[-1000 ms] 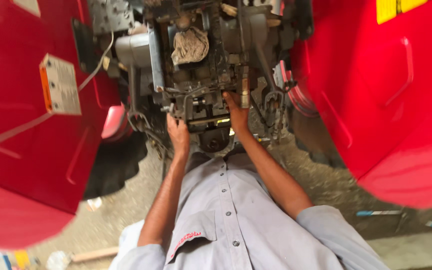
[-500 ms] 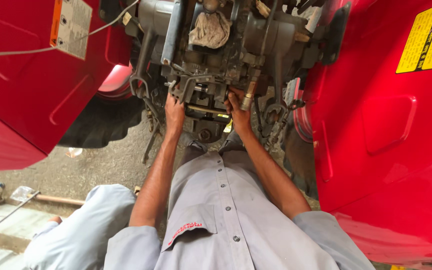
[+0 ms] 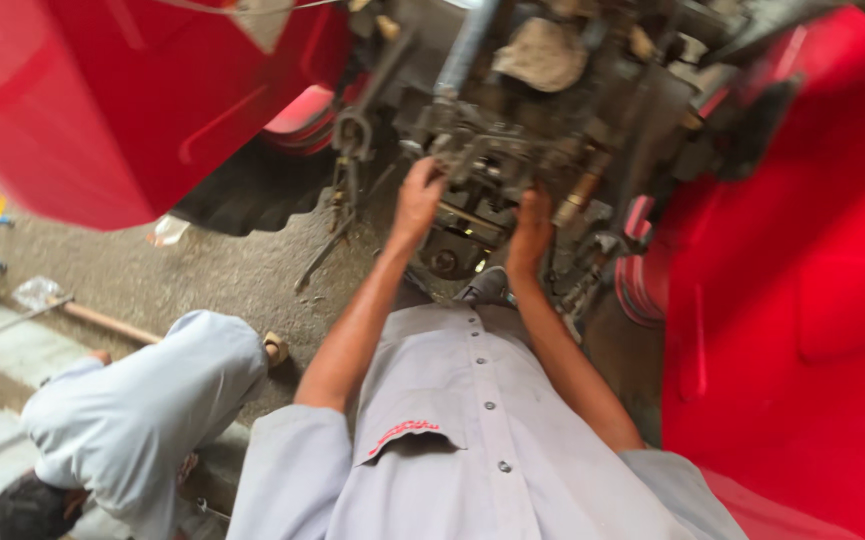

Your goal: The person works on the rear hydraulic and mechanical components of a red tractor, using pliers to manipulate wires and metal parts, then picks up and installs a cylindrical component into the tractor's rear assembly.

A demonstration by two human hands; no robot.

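Shirt: my grey button-up shirt [image 3: 472, 440] fills the near bottom of the view, with a red-trimmed pocket flap.
Co-worker: to my left, a person in grey clothes [image 3: 142, 410] crouches low on the concrete floor [image 3: 202, 275].
Left hand: my left hand [image 3: 418, 200] reaches up to the greasy grey machine assembly [image 3: 512, 140]; my fingers curl onto a metal part at its lower edge, though I cannot tell how firmly they grip.
Right hand: my right hand [image 3: 532, 232] is just beside the left one, pressed against the same assembly near a brass-coloured fitting [image 3: 580, 190]; whether it is closed on anything I cannot tell, the view is blurred.
Assembly: it sits between the two red fenders, straight ahead of me, above the floor.
Left fender: a large red fender [image 3: 122, 100] with a black tyre [image 3: 252, 190] under it.
Right fender: a red fender [image 3: 802, 280] along my right side.
Rag: a dirty cloth [image 3: 547, 52] lies on top of the assembly, farthest away.
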